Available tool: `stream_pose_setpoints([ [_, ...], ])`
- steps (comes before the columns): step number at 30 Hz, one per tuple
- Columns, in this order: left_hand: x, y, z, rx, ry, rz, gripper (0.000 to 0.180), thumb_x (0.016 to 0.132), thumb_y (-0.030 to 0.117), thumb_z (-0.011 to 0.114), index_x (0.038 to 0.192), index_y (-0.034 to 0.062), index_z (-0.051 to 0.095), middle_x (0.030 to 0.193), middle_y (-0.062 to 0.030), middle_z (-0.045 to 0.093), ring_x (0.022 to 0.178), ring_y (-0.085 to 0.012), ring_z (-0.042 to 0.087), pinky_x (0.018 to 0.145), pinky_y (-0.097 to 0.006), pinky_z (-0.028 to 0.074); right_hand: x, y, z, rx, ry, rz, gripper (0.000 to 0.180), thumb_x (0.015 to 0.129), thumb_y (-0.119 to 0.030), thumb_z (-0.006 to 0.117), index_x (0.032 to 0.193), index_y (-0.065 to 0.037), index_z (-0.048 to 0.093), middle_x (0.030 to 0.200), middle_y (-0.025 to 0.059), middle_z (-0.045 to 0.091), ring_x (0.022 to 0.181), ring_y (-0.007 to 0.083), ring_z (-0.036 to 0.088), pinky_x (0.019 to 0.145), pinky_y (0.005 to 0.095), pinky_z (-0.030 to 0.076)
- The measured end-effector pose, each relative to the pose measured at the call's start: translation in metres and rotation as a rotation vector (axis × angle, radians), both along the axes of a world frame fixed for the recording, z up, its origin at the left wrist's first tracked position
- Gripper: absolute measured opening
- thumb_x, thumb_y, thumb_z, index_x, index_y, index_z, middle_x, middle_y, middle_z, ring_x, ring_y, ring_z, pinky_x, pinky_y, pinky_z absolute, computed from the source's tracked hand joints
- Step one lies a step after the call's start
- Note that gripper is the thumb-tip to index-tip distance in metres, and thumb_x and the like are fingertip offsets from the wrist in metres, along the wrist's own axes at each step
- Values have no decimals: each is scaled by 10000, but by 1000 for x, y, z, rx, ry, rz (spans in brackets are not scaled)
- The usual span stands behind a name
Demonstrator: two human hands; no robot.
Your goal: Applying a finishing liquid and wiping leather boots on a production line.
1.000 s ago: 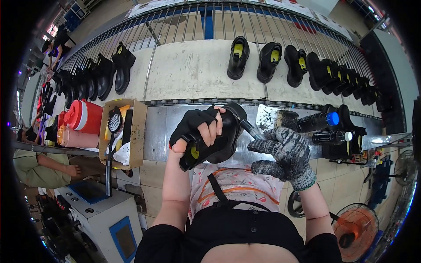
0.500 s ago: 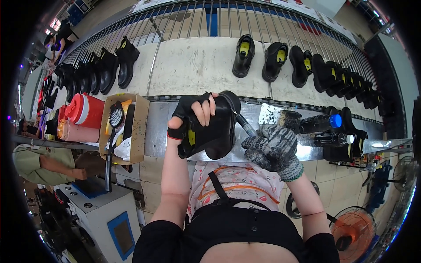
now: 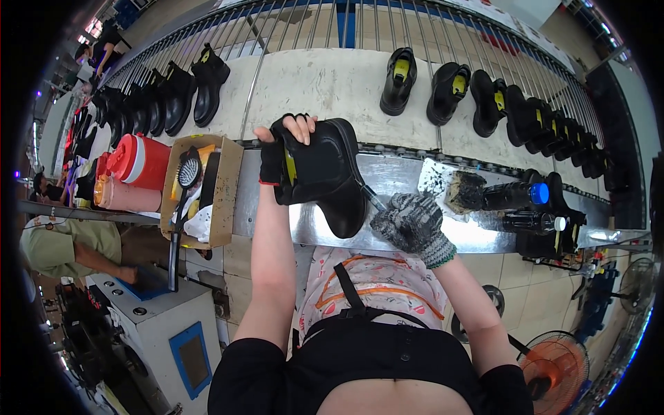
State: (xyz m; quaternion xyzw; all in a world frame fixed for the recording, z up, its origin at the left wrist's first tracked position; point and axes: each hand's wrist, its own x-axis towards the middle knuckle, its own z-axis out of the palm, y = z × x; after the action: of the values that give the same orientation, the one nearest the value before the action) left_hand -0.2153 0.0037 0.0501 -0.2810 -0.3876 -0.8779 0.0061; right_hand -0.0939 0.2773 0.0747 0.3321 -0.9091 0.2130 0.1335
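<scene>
With the left hand's (image 3: 280, 146) grip clamped on the boot (image 3: 324, 169) over the bench (image 3: 395, 178) and the right hand's (image 3: 413, 225) closed around the pen (image 3: 374, 198), a steady hold and light, even pressure seemed best where the tip met the sole (image 3: 355, 162).

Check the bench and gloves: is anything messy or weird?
Yes! The white patch on the metal bench is splotched black, so it looks messy. Also, the left grip wears a black fingerless glove, but the right grip a grey knitted one, so they don't match.
</scene>
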Motion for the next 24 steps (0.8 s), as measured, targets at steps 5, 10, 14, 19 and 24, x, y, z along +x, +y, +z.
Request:
stream_pose_setpoints([
  [5, -8, -8, -9, 31, -161, 62, 711, 791, 727, 346, 636, 57, 522, 639, -57, 495, 783, -190, 449, 950, -334, 312, 3, 3, -13, 88, -88, -16, 408, 801, -490, 582, 696, -98, 627, 641, 83, 552, 571, 245, 572, 507, 361, 439],
  [10, -15, -19, -20, -21, -327, 178, 712, 823, 711, 337, 637, 52, 533, 655, -82, 536, 821, -213, 495, 875, -330, 374, 7, 7, -32, 94, -136, 21, 426, 817, -494, 554, 728, -87, 643, 665, 92, 576, 576, 257, 581, 518, 373, 451],
  [14, -17, -26, -24, -23, -440, 239, 705, 840, 699, 339, 646, 52, 543, 670, -95, 559, 818, -227, 520, 831, -344, 408, 12, 8, -28, 103, -211, -24, 419, 817, -482, 560, 764, -76, 649, 704, 114, 606, 605, 270, 599, 536, 378, 460],
  [19, -24, -35, -32, -107, -486, 386, 709, 837, 700, 370, 606, 52, 544, 627, -113, 574, 731, -232, 541, 809, -338, 420, 15, 9, -36, -33, -342, -49, 400, 810, -458, 586, 792, -63, 647, 709, 124, 617, 630, 282, 609, 560, 378, 470],
  [24, -29, -39, -37, -205, -576, 513, 722, 845, 693, 358, 585, 44, 539, 596, -104, 555, 694, -239, 549, 832, -358, 422, 17, 14, -47, -80, -409, -47, 332, 818, -412, 594, 808, -86, 656, 716, 101, 624, 643, 286, 607, 577, 370, 475],
])
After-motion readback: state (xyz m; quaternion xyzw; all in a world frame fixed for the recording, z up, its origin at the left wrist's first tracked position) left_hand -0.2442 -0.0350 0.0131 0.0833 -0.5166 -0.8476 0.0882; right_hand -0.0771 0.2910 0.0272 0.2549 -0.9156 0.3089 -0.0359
